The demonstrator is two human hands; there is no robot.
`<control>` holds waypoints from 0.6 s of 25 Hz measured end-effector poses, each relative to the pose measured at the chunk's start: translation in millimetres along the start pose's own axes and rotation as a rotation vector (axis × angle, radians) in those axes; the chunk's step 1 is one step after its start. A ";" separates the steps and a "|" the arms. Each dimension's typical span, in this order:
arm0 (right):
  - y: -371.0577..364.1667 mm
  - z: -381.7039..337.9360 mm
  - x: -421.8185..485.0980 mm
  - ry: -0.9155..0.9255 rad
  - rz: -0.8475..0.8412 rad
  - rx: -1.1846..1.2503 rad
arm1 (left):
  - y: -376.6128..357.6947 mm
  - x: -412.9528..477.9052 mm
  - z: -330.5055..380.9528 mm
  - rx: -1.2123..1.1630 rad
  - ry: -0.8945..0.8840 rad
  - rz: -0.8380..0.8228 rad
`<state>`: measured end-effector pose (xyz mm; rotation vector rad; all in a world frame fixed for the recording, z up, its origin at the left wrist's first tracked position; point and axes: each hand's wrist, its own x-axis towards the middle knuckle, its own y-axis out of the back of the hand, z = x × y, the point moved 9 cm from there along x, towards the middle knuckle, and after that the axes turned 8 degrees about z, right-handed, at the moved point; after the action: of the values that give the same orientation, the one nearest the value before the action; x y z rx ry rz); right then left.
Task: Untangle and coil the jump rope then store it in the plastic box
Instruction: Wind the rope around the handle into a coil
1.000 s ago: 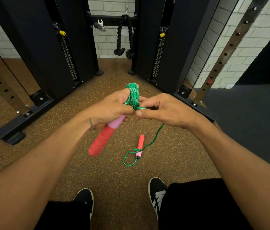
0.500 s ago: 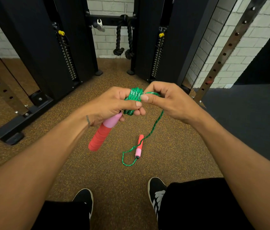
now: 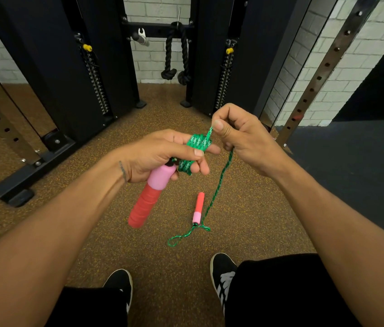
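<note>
Left hand (image 3: 162, 156) is wrapped around a bundle of green jump rope (image 3: 194, 147), thumb pressing the coils down, with one red-and-pink handle (image 3: 149, 197) poking out below the palm. Right hand (image 3: 243, 135), just right of the bundle, is pinching a strand of the rope between thumb and forefinger, slightly above the coils. From there the rope drops to the speckled floor (image 3: 92, 232), where the second handle (image 3: 198, 207) lies below the bundle, with a small loop next to it.

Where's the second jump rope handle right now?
The second handle lies on the floor at centre, below both hands, ahead of the right shoe.
</note>
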<state>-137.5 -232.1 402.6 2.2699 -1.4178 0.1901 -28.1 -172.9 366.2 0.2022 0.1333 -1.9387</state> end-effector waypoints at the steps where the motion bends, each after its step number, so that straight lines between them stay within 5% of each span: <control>1: -0.3 0.2 -0.1 -0.002 -0.003 0.010 | -3.2 -0.2 -0.3 0.011 -0.003 -0.019; 8: -6.8 21.4 1.7 -0.162 -0.008 0.131 | 0.9 -1.9 13.1 -0.196 -0.100 0.014; 15: -49.2 51.2 -18.2 -0.443 -0.220 0.122 | 1.6 -2.2 20.7 -0.460 -0.173 0.021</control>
<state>-108.8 -222.0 335.9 2.6623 -1.3699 -0.3243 -27.4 -175.4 386.9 -0.2672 0.4520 -1.8412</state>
